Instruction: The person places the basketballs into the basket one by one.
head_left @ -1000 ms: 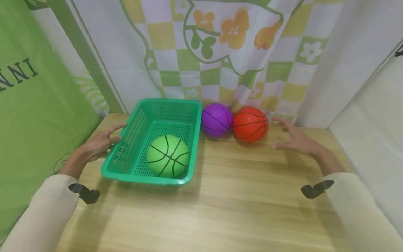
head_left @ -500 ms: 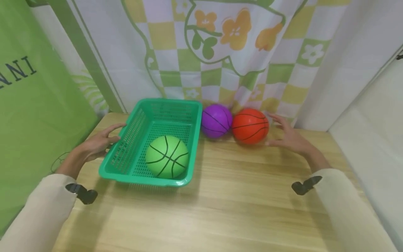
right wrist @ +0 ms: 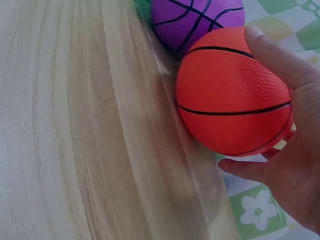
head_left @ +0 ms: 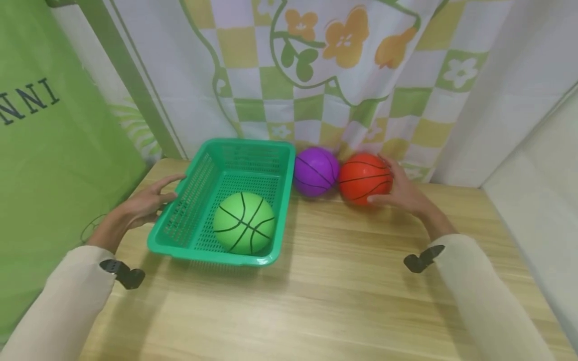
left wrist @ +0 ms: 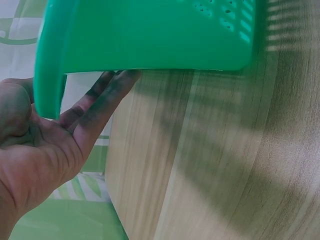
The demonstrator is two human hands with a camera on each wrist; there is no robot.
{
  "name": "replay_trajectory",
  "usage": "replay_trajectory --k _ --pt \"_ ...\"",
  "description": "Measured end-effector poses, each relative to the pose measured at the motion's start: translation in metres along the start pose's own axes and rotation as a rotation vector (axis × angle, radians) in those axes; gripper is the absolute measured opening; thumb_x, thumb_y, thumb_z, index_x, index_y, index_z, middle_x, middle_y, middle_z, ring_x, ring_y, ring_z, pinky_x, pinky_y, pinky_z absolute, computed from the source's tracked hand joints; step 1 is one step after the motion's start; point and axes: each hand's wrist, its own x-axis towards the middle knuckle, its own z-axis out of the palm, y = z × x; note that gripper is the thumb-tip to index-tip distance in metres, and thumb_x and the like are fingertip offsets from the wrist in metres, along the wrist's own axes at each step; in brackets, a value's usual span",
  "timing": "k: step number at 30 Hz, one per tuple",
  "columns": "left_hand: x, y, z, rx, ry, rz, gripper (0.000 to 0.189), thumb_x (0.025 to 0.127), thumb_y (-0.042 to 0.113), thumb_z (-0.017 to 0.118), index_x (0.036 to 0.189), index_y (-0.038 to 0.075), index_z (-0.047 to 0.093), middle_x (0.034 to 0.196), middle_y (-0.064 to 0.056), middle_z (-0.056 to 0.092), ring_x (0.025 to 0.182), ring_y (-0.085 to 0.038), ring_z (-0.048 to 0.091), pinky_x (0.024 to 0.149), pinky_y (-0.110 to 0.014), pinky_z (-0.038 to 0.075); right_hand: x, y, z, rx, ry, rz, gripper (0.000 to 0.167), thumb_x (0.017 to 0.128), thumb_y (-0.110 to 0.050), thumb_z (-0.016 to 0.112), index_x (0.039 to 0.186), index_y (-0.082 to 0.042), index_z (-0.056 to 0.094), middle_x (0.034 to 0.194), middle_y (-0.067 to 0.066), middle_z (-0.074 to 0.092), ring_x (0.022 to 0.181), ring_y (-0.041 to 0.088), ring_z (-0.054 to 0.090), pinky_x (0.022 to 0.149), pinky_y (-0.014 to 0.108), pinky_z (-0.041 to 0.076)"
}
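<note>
The left hand point(head_left: 146, 203) is at the left side of the basket point(head_left: 203, 256), fingers spread and mostly straight, reaching beneath the rim; whether they all touch the wall I cannot tell. The basket sits on the left part of the table point(head_left: 343, 291), with the green ball point(head_left: 244, 223) inside, toward its near right corner. The right hand point(head_left: 402, 193) curves round the right side of the red ball point(head_left: 365, 178), thumb on the near side and fingers toward the far side; how firmly it holds cannot be seen. The red ball lies near the table's far edge. Between it and the basket lies the purple ball point(head_left: 316, 172). Beyond the balls hangs a checked curtain point(head_left: 253, 75), and green cloth point(head_left: 49, 175) covers the far left.
</note>
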Motion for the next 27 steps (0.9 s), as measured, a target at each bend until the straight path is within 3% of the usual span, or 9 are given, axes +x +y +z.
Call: replay_trajectory --k 10,15,20,27 --pt "-0.001 0.003 0.002 0.018 0.008 -0.006 0.063 0.111 0.02 0.038 0.163 0.025 0.002 0.15 -0.033 0.023 0.117 -0.038 0.055 0.087 -0.053 0.053 0.009 0.009 0.007 -0.022 0.083 -0.058 0.11 0.065 0.0 0.091 0.156 -0.006 0.029 0.15 0.022 0.033 0.136 0.043 0.03 0.107 0.067 0.027" --pt "-0.003 0.003 0.003 0.009 0.011 -0.005 0.063 0.111 0.019 0.037 0.163 0.025 0.002 0.146 -0.032 0.027 0.111 -0.033 0.059 0.086 -0.052 0.054 0.011 0.015 0.009 -0.066 0.116 -0.079 0.108 0.066 -0.001 0.09 0.155 -0.002 0.029 0.149 0.028 0.032 0.135 0.048 0.03 0.106 0.07 0.027" --pt "-0.004 0.001 0.003 0.002 0.018 -0.008 0.062 0.111 0.02 0.037 0.163 0.026 0.002 0.143 -0.031 0.031 0.108 -0.03 0.061 0.085 -0.052 0.054 0.01 0.015 0.01 -0.092 0.141 -0.055 0.107 0.067 -0.005 0.091 0.156 -0.005 0.031 0.153 0.027 0.029 0.137 0.047 0.029 0.107 0.069 0.026" --pt "-0.001 0.001 0.002 0.023 0.012 -0.009 0.064 0.111 0.019 0.038 0.163 0.025 0.001 0.151 -0.033 0.021 0.12 -0.042 0.051 0.086 -0.054 0.054 0.002 0.016 0.008 -0.077 0.14 -0.037 0.105 0.067 -0.004 0.091 0.155 -0.007 0.034 0.152 0.024 0.033 0.137 0.045 0.03 0.106 0.069 0.029"
